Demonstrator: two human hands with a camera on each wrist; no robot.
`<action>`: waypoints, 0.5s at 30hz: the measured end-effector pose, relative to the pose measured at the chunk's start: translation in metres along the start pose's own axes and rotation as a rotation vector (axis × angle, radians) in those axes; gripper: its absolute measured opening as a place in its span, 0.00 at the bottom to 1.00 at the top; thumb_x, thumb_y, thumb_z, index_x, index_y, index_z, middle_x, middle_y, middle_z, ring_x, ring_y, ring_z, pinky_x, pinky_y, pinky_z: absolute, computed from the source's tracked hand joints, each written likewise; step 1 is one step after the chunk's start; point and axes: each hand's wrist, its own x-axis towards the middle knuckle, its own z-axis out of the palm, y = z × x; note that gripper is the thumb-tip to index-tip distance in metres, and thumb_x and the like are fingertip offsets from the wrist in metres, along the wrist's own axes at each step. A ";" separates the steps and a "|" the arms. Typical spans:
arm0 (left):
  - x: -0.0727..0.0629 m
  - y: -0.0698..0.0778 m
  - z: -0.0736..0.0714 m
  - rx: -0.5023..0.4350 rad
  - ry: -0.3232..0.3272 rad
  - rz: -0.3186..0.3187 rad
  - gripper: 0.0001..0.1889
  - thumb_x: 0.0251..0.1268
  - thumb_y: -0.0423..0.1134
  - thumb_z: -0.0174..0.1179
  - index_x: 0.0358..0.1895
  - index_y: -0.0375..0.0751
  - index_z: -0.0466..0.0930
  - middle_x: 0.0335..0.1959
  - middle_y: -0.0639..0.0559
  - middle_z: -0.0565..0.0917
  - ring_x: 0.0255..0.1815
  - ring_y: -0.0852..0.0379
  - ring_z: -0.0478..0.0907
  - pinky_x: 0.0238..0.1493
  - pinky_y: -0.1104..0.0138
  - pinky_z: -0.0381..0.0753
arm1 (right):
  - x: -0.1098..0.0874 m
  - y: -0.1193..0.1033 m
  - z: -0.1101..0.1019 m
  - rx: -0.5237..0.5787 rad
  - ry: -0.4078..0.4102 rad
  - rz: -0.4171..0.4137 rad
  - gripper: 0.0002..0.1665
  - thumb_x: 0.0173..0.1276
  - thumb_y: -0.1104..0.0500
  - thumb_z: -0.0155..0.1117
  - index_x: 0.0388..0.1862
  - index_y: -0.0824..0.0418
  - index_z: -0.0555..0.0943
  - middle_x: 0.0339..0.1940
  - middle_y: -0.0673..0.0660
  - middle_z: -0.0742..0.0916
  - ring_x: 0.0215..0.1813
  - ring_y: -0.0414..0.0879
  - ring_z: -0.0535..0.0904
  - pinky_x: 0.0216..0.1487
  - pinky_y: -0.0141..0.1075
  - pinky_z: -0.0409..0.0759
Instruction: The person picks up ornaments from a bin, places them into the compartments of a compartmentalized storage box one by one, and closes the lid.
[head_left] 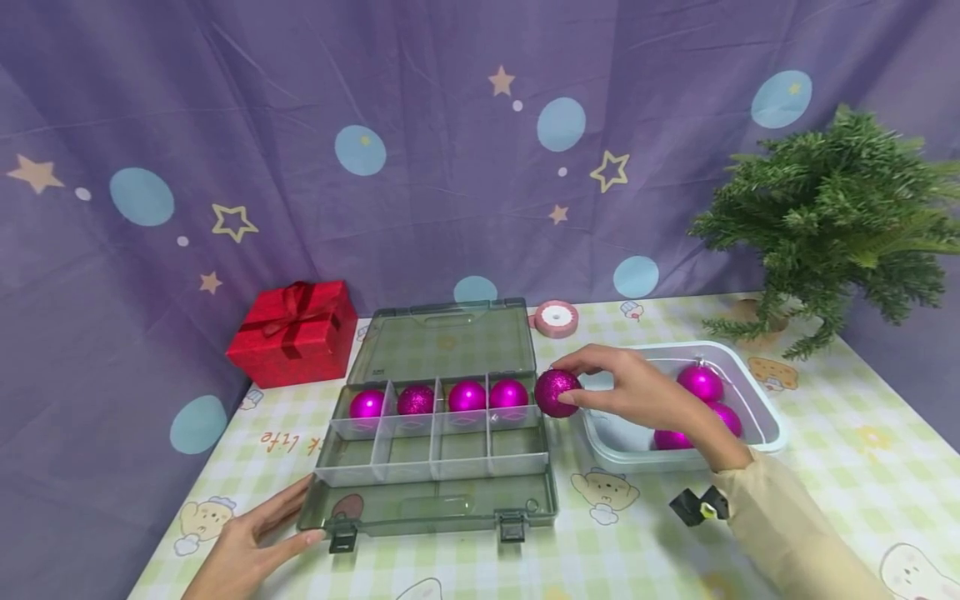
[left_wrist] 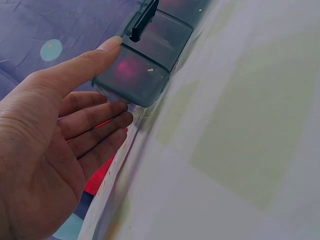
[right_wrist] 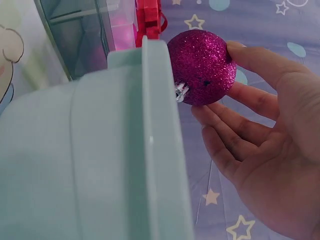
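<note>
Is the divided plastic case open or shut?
The case is open: its lid is folded back behind the uncovered compartments.

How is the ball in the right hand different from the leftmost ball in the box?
The held ball is sparkly with glitter, while the leftmost ball is smooth and shiny. The right hand holds the held ball, but the leftmost ball sits in the back row of the box, with no hand touching it. Both are round and pinkish-purple.
</note>
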 end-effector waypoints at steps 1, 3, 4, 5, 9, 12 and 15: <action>0.000 0.000 0.000 0.002 -0.001 -0.001 0.44 0.62 0.52 0.75 0.78 0.39 0.68 0.72 0.39 0.74 0.68 0.42 0.76 0.55 0.76 0.77 | 0.002 0.000 0.001 0.009 -0.001 -0.005 0.19 0.71 0.61 0.72 0.60 0.60 0.85 0.54 0.49 0.88 0.54 0.46 0.84 0.59 0.53 0.81; 0.000 0.001 0.000 0.004 -0.004 -0.008 0.44 0.62 0.53 0.75 0.78 0.39 0.67 0.72 0.38 0.74 0.68 0.42 0.76 0.55 0.76 0.77 | 0.005 -0.001 0.005 0.025 -0.006 -0.012 0.19 0.71 0.62 0.72 0.60 0.61 0.85 0.54 0.50 0.88 0.54 0.46 0.84 0.59 0.54 0.81; 0.000 0.001 -0.001 0.005 -0.005 -0.012 0.44 0.62 0.53 0.75 0.78 0.39 0.67 0.72 0.38 0.73 0.68 0.41 0.75 0.55 0.76 0.77 | 0.006 -0.001 0.007 0.034 -0.010 -0.014 0.20 0.71 0.62 0.72 0.60 0.62 0.85 0.53 0.50 0.88 0.54 0.46 0.84 0.59 0.54 0.81; 0.000 0.001 -0.001 0.004 -0.007 -0.017 0.45 0.62 0.53 0.75 0.78 0.39 0.67 0.72 0.38 0.73 0.69 0.41 0.75 0.55 0.76 0.78 | 0.008 -0.001 0.009 0.045 -0.015 -0.016 0.20 0.71 0.62 0.72 0.60 0.62 0.84 0.53 0.51 0.88 0.54 0.47 0.84 0.59 0.55 0.81; 0.000 0.001 0.000 -0.001 -0.012 -0.025 0.45 0.62 0.53 0.75 0.78 0.39 0.67 0.73 0.38 0.73 0.69 0.41 0.75 0.55 0.75 0.78 | 0.015 -0.004 0.019 0.067 -0.045 -0.016 0.22 0.70 0.61 0.72 0.61 0.63 0.84 0.53 0.51 0.89 0.54 0.47 0.85 0.58 0.55 0.82; 0.000 0.001 0.000 -0.004 -0.009 -0.020 0.44 0.63 0.53 0.75 0.78 0.39 0.67 0.72 0.38 0.73 0.69 0.41 0.75 0.55 0.76 0.78 | 0.021 -0.006 0.026 0.061 -0.067 -0.012 0.23 0.70 0.59 0.73 0.62 0.63 0.84 0.53 0.51 0.89 0.54 0.46 0.84 0.57 0.56 0.82; 0.000 0.002 0.000 -0.004 -0.004 -0.015 0.44 0.63 0.52 0.75 0.78 0.39 0.67 0.72 0.39 0.73 0.68 0.42 0.76 0.55 0.76 0.77 | 0.025 -0.007 0.033 0.046 -0.083 -0.007 0.23 0.70 0.57 0.73 0.61 0.62 0.84 0.52 0.50 0.89 0.54 0.44 0.84 0.55 0.54 0.83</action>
